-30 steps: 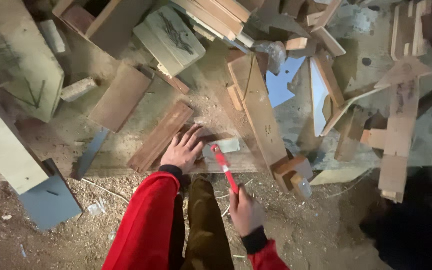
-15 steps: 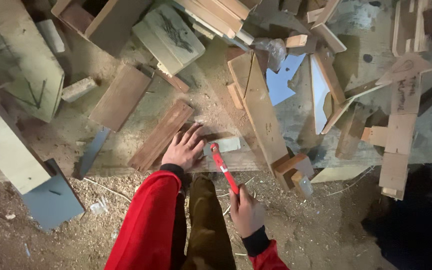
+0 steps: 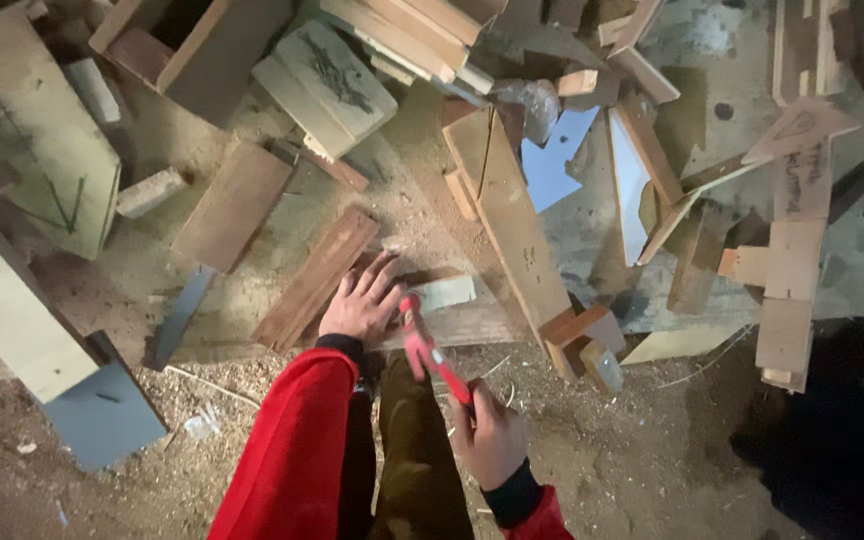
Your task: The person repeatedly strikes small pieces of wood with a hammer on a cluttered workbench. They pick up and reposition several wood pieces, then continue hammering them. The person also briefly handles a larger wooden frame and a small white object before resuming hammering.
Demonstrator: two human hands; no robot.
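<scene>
The right hand [image 3: 492, 440] grips a red tool [image 3: 430, 348] by its handle, fingers wrapped tight. The tool's head points at a small pale wood block [image 3: 444, 293]. The left hand [image 3: 362, 300] lies flat and spread wide, pressing on a brown board [image 3: 314, 278] just beside that block. To do this well, I think the flat hand should push down hard so the wood cannot slide, and its fingers should stay away from the tool's head. Sawdust covers the ground near the knees. Farther off lie a long plank [image 3: 512, 220] and many wood scraps.
</scene>
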